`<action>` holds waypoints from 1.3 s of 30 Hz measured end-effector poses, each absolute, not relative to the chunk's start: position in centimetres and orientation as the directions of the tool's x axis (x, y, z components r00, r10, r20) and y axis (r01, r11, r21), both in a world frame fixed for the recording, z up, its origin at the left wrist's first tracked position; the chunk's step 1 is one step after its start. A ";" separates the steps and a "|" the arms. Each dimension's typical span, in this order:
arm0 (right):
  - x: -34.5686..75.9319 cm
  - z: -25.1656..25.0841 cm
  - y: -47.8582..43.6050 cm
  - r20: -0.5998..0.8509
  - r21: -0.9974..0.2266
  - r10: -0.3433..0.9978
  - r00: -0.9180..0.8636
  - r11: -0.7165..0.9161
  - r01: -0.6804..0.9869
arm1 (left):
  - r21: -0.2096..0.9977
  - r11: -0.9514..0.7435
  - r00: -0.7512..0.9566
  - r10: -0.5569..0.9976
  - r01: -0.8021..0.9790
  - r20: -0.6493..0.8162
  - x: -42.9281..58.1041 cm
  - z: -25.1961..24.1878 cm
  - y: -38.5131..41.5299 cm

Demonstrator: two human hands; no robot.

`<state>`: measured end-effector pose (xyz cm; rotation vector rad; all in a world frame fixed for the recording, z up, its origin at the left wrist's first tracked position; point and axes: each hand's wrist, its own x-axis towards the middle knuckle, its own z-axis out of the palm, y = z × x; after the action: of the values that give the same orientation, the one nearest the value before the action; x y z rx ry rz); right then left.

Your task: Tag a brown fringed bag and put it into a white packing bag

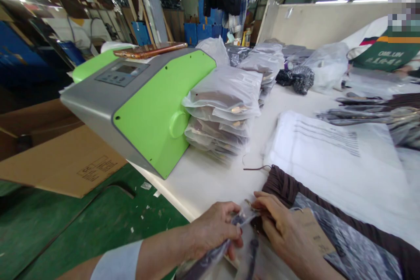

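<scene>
My left hand (218, 227) is closed on a clear plastic bag (210, 259) with something dark inside, at the bottom of the view. My right hand (284, 229) is bent close beside it, its fingertips pinched at the film's edge, where a thin cord or hook-like bit (248, 204) shows. Partly under the right wrist lies a tan cardboard tag (316, 232). It rests on a dark brown fabric item (282, 183) with gathered cords and a crinkled grey panel (354, 240). What the right fingers cover is hidden.
A green and grey machine (147, 118) stands at the table's left edge, a phone-like case (154, 50) on top. Beside it rises a stack of bagged items (226, 92). White printed bags (315, 140) lie right of centre. An open carton (65, 162) is at left.
</scene>
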<state>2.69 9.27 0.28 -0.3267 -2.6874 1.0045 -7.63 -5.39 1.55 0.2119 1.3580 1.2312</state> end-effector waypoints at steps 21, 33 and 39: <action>1.1 0.0 7.9 -0.027 -0.693 0.395 -0.918 0.654 0.302 | 0.866 0.432 -0.352 0.792 -0.253 -0.499 -6.5 0.6 -6.3; 1.0 0.2 8.4 -0.027 -0.673 0.410 -0.912 0.667 0.320 | 0.814 0.449 -0.346 0.747 -0.369 -0.568 -6.4 1.1 -6.2; 1.0 1.4 8.5 -0.145 -0.693 0.353 -0.924 0.631 0.350 | 0.800 0.386 -0.323 0.766 -0.460 -0.556 -6.5 1.4 -6.0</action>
<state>0.97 8.53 1.45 -0.6101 -2.8329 1.2018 -6.52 -5.99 1.38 0.2949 1.4300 1.2677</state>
